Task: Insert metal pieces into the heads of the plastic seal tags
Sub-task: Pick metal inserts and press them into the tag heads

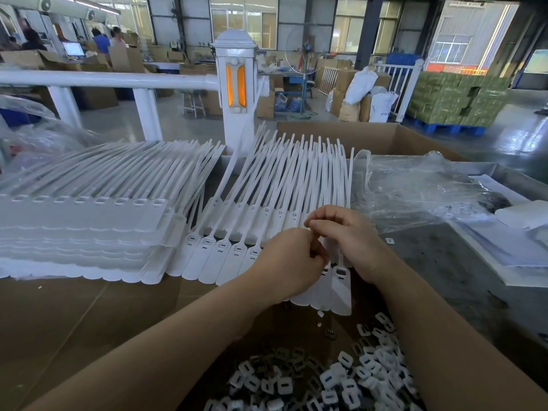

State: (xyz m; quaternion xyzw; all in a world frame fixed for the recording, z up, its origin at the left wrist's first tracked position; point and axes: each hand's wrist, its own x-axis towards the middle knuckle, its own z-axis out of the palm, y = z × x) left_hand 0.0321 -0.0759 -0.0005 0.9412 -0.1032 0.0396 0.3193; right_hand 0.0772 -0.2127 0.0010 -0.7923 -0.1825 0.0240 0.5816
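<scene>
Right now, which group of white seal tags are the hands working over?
The fanned row of seal tags in the middle; both the left hand and right hand are over its right end. The stacked tags at far left lie untouched.

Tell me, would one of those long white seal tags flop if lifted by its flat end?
Probably yes: the seal tags have thin tails that already bow and lean unevenly. They look light, being slim plastic. The flat heads overlap loosely, so a push likely slides neighbours too.

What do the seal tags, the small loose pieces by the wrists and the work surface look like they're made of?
Seal tags: white plastic, matte and slightly translucent, with thin tails that bend.
Loose pieces: white moulded frames around a slot; some look dark, possibly metal, but they are too blurred to tell.
Work surface: brown cardboard, dull, with visible fold lines.
</scene>
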